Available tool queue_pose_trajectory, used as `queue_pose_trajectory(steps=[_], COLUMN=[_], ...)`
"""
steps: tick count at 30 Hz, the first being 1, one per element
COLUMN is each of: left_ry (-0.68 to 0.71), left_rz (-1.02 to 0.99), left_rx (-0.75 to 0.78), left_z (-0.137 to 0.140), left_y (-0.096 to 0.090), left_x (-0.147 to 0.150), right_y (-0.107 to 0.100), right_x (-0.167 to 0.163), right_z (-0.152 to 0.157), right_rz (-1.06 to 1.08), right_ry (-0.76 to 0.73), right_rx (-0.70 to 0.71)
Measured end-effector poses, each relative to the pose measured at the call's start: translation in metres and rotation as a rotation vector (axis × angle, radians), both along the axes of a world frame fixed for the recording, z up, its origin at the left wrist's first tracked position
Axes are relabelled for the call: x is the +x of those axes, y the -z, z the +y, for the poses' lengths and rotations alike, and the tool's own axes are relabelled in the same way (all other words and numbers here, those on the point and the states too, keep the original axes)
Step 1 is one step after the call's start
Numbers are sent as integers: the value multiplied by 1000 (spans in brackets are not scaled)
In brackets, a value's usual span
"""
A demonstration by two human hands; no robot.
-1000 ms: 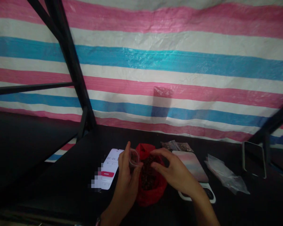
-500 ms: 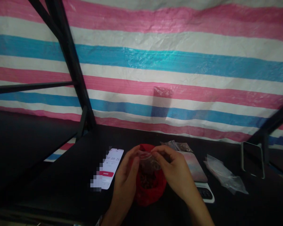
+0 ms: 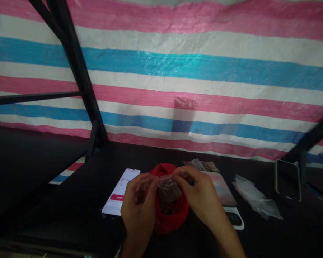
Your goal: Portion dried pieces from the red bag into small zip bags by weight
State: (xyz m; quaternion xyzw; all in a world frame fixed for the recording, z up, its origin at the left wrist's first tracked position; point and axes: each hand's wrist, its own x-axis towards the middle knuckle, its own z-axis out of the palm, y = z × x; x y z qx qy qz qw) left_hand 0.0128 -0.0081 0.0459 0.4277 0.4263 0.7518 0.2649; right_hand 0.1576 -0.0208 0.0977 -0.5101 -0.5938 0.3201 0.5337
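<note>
A small clear zip bag (image 3: 169,190) hangs between my hands, its top edge pinched at both ends. My left hand (image 3: 141,199) is closed on the left corner, with thumb against fingers. On the right corner, my right hand (image 3: 195,188) pinches the same edge. Below the bag, a red cloth-like bag (image 3: 174,224) stands open on the black table, with small brownish pieces (image 3: 168,209) inside. What the clear bag contains is too dim to make out.
Left of my hands lies a lit phone (image 3: 118,195) showing a timer. To the right are a kitchen scale (image 3: 223,188), a stack of clear bags (image 3: 255,197) and a dark-screened phone (image 3: 288,181). Filled small bags (image 3: 204,165) lie behind the scale. A striped sheet (image 3: 161,82) hangs behind.
My left hand has shifted its grip and turned, now covering part of the lit phone. The clear bag's mouth, rounded open before, is now drawn into a flatter line.
</note>
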Motion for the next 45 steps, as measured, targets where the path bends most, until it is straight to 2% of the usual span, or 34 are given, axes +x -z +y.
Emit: queue_pose_trajectory(steps=[2, 6, 8, 11, 15, 18, 21, 28, 33, 35, 38, 40, 42, 45], left_ry=[95, 397, 439, 359, 277, 250, 242, 251, 289, 284, 220, 170, 134, 103], left_rz=[-9, 73, 153, 209, 244, 260, 265, 228, 215, 228, 244, 263, 291, 329], left_rx=[14, -90, -133, -167, -139, -129, -133, -175, -189, -163, -102, -74, -55, -41], left_z=[0, 3, 5, 4, -1, -3, -1, 3, 2, 2, 2, 2, 2, 0], left_y=[0, 0, 1, 2, 0, -1, -3, -2, 3, 5, 7, 7, 5, 2], left_x=[0, -3, -4, -5, -5, -5, -4, -4, -3, -3, -4, -6, -8, -10], right_y=[3, 4, 3, 2, 5, 8, 9, 9, 5, 3, 7, 15, 27, 42], right_x=[-1, -1, 0, 1, -2, -4, -5, -7, 1, 21, 70, 104, 129, 147], right_z=[2, 3, 2, 2, 4, 6, 7, 3, 2, 3, 3, 1, -1, 0], right_rz=[60, 87, 79, 120, 119, 175, 224, 127, 95, 77, 38, -67, -198, -260], right_ry=[35, 5, -10, -76, 28, -1, -75, -64, -131, -48, 222, 362, 438, 560], right_rx=[10, 10, 5, -45, -50, -62, -108, -106, -138, -123, -82, -134, -221, -230])
